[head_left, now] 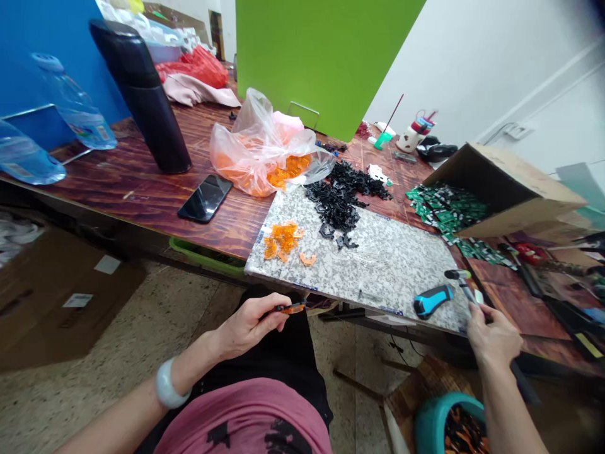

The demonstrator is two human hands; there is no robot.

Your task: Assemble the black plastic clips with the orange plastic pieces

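Orange and black showed in the small part (293,308) that we pinched in our left hand (258,321), below the centre of the frame, just off the near edge of the speckled slab (411,252). Toward the lower right, our right hand (494,334) had its fingertips closed on a small pale piece (479,296), beside a hammer (457,274) that we could not tell was gripped too. On the slab we had orange pieces (283,241) left of centre, black pieces (338,189) above them to the right, and a blue-and-black handle (432,301) near our right hand.
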